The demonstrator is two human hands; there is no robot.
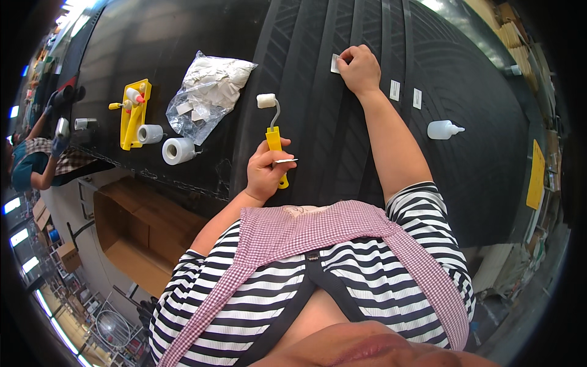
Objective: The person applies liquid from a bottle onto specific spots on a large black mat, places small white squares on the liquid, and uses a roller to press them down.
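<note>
Big black smooth-topped tabletop (pixel 183 30) took up most of the view, w/ long flat black rubber-looking strips (pixel 306 55) running away from the person, prob. laid side by side so each could be reached w/o shifting stance. Open brown cardboard box (pixel 147 226) sat below the L edge, off the work area. Clear plastic bag (pixel 202 125) stuffed w/ white pieces lay L of the strips, apparently parked there as supply, near but not on them. Yellow plastic tray (pixel 127 131) w/ small tools on it was farther L, so likely lower priority.

L hand (pixel 264 172) grasped the yellow-handled roller w/ white cylindrical head (pixel 273 139), fingers wrapped round the handle, head pointing up & away, prob. to hold it clear of the surface. Same fingers also pinched a thin white rectangular piece (pixel 285 161), seen near edge-on; presumably carried there to save a reach to the bag.

White squeeze bottle w/ nozzle (pixel 441 129) lay on its side at R, maybe so it wouldn't tip. Two clear/white tape rolls (pixel 177 151) stood btwn tray & bag.

Smallest: R hand (pixel 361 70) had thumb & fingertips closed on the edge of a white label (pixel 335 63) at a strip, far reach, prob. for fine positioning. Two more white labels (pixel 395 91) lay to its R, roughly parallel, apart.
</note>
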